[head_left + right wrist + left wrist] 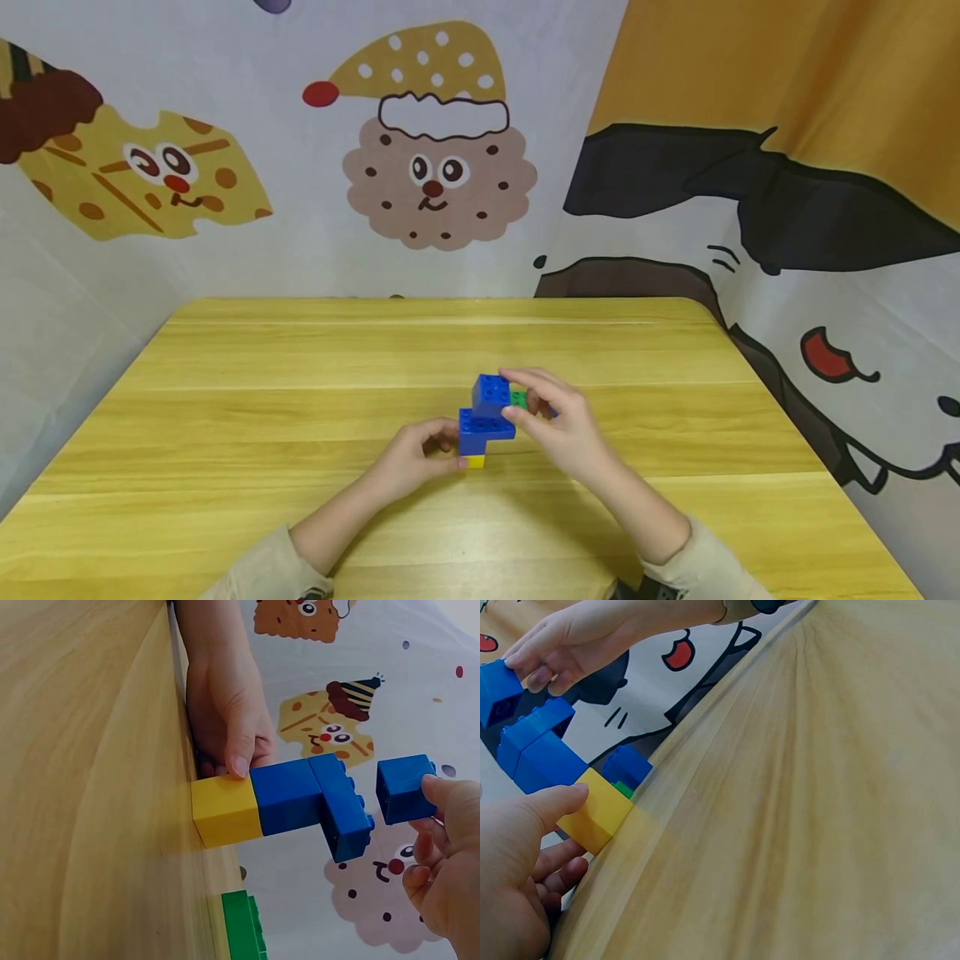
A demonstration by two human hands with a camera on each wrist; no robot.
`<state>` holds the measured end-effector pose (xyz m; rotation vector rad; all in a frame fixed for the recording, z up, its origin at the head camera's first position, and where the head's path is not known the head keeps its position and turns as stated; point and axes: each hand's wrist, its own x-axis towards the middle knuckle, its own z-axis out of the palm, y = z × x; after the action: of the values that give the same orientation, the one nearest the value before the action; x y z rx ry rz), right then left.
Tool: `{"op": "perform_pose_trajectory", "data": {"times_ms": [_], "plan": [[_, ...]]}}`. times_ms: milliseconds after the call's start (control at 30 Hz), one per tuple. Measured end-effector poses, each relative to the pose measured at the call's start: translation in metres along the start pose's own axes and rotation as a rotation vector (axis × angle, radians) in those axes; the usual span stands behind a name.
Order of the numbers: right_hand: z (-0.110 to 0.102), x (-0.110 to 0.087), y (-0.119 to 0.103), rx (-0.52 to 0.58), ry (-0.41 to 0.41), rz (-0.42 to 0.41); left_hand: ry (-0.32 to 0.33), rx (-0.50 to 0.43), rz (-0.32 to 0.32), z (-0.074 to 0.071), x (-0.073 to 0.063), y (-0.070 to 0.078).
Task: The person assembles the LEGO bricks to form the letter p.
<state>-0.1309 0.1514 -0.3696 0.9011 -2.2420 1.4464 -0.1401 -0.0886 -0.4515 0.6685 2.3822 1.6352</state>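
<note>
My right hand [558,425] pinches a square blue toy brick [403,789] between thumb and fingertips, with a gap under it in the right wrist view. Below it stands a small tower: a yellow brick [225,812] at the base on the table, a blue brick [286,796] over that, and a longer, flatter blue brick [336,796] on top, overhanging to the right. My left hand [412,457] holds the tower low down, thumb on the yellow brick and the other fingers behind it.
A green brick [518,400] lies on the wooden table [300,358] behind the tower, partly hidden by the right hand. Another blue brick [628,766] shows by it in the left wrist view. A cartoon-printed cloth [285,250] hangs behind the table.
</note>
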Motion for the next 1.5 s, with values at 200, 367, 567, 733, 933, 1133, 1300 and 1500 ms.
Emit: {"op": "perform_pose_trajectory", "data": {"times_ms": [200, 367, 567, 733, 933, 1133, 1300, 1500], "plan": [[0.003, -0.001, -0.002, 0.010, -0.012, -0.006, -0.006, -0.014, -0.007, 0.000, 0.000, 0.001], [0.005, -0.001, -0.002, 0.028, -0.026, 0.015, -0.007, -0.021, -0.004, 0.000, 0.000, 0.001], [0.007, -0.003, -0.002, 0.033, -0.047, 0.048, -0.005, -0.017, 0.007, 0.000, 0.000, 0.000], [0.008, -0.002, -0.001, 0.037, -0.059, 0.038, -0.007, -0.016, 0.005, 0.000, -0.001, 0.001], [0.010, -0.002, 0.002, 0.025, -0.070, 0.034, -0.001, -0.008, -0.002, 0.000, 0.000, 0.000], [0.012, -0.003, 0.004, 0.010, -0.087, 0.023, 0.003, 0.007, -0.007, 0.000, -0.001, 0.001], [0.013, -0.003, 0.004, -0.003, -0.094, 0.034, 0.003, 0.005, -0.007, 0.000, 0.000, 0.001], [0.013, -0.002, 0.002, -0.044, -0.109, 0.044, 0.003, 0.011, -0.008, 0.000, -0.001, 0.001]]}}
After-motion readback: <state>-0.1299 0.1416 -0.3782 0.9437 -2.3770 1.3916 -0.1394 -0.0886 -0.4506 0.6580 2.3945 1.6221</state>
